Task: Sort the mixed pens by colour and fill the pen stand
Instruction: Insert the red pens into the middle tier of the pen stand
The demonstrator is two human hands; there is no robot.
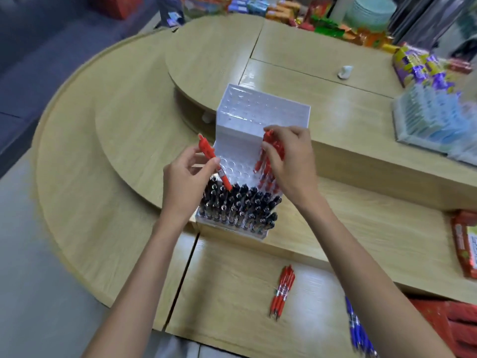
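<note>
pinched between thumb and fingers of the left hand (185, 177): one red pen (214, 164), being angled tip-down at the pen stand (258, 112). being gripped in the right hand (291, 161): a red bundle (268, 156), over the middle tier. front tier is being filled by black pens (240, 205); upper tiers showing empty holes. loose red pens (281, 290) and blue pens (358, 329) are being left on the table (232, 293); the blue ones are blurred and being cut off at the edge, so their count cannot be told.

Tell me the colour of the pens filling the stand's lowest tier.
Black pens, clearest in the head view.
</note>
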